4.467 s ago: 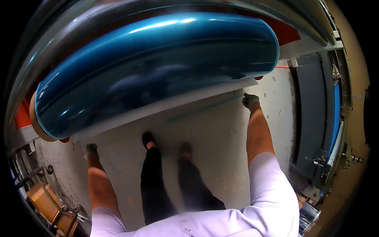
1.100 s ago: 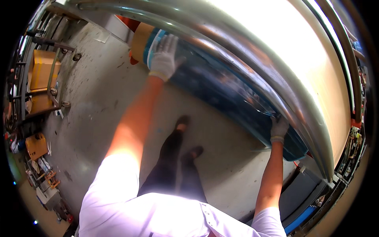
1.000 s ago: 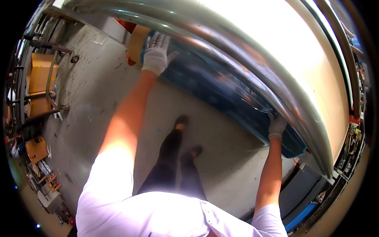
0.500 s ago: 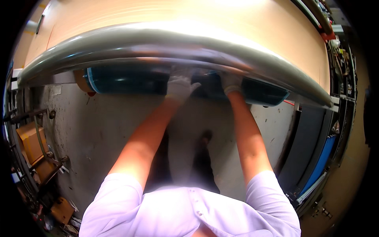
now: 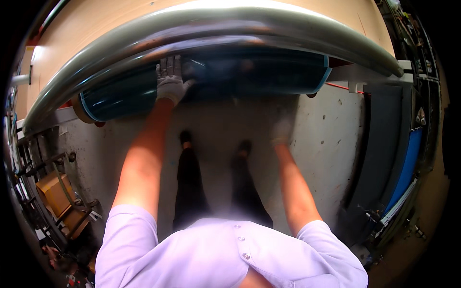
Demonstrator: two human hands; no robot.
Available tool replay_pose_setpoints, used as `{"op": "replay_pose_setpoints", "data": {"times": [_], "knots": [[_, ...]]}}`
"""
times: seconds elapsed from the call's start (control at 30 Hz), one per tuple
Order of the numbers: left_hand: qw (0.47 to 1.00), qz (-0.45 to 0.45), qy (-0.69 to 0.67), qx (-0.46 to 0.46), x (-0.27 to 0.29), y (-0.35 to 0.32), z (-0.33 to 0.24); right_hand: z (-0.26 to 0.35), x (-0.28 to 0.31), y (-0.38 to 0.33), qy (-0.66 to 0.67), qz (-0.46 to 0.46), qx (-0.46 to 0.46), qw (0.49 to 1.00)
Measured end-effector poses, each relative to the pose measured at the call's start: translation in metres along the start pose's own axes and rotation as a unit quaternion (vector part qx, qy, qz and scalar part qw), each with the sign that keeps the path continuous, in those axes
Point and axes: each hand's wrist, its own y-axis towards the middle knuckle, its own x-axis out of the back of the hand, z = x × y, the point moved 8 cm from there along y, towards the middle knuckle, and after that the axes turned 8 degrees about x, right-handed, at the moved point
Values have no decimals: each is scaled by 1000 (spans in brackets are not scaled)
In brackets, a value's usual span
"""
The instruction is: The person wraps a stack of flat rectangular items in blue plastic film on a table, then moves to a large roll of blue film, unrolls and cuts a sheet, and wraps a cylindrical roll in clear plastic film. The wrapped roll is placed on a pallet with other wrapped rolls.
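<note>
A wide roll of dark blue-green film (image 5: 269, 72) lies under two shiny metal bars at the front of a light wooden table. My left hand (image 5: 171, 81), in a white glove, rests on the left part of the roll. Its fingers are stretched out and a little apart, pointing away from me. My right hand (image 5: 282, 129), also gloved in white, hangs in the air nearer to me, off the roll. Motion smears its fingers, so their shape is lost. The upper metal bar (image 5: 230, 21) curves across the view beyond both hands.
Beyond the bars stretches the wooden tabletop (image 5: 120, 29). Below lies a grey floor (image 5: 317, 139), with my feet on it. A rack with a cardboard box (image 5: 55, 192) stands at the left. Dark panels (image 5: 379, 144) and a blue strip (image 5: 406, 163) line the right side.
My right hand has come off the roll and moved back toward me. My left hand now lies further left on the roll, its fingers more visible. The whole view has shifted.
</note>
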Motion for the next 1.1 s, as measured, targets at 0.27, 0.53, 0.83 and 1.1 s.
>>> {"op": "replay_pose_setpoints", "data": {"times": [0.27, 0.53, 0.83, 1.1], "knots": [[999, -44, -24, -5, -11, -4, 5, 153, -42, -9, 58, 160, -70, 983], [998, -34, -39, -19, -5, 1, -4, 158, -145, 30, 3, 29, -55, 998], [996, -59, -62, -30, -1, -1, -2, -13, -291, -38, 589, 168, -251, 750], [995, -88, -6, -47, -4, -1, 2, 4, -444, -54, 849, 59, -379, 364]]}}
